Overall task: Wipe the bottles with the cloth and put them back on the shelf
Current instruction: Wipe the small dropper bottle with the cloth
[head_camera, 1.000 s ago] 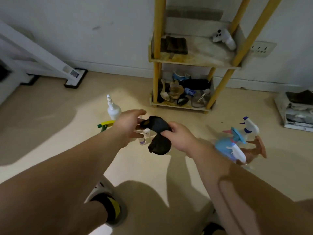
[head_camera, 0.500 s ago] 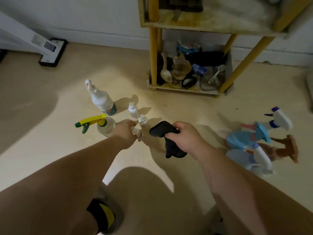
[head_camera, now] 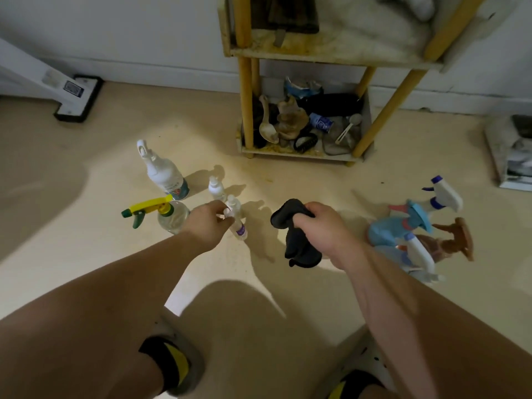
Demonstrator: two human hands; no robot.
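My left hand [head_camera: 207, 224] pinches the top of a small clear bottle with a purple label [head_camera: 239, 227], which stands tilted on the floor. My right hand [head_camera: 322, 226] grips a bunched black cloth [head_camera: 296, 240] just right of it. Two more small white bottles [head_camera: 216, 189] [head_camera: 234, 204] stand right behind the left hand. A tall white spray bottle [head_camera: 162, 172] and a clear one with a yellow-green trigger [head_camera: 161, 214] stand to the left. Blue, white and brown spray bottles [head_camera: 414, 228] lie in a heap to the right. The yellow shelf [head_camera: 316, 50] stands ahead.
The bottom tier of the shelf [head_camera: 305, 152] is crowded with a spoon, a brush and other clutter. A white mop head [head_camera: 76, 100] rests on the floor at far left. A stack of papers [head_camera: 512, 156] lies at far right. My feet are at the bottom edge.
The view has tilted down toward the floor. My left hand came away from the cloth and lowered onto the small purple-label bottle. My right hand kept the cloth and shifted right.
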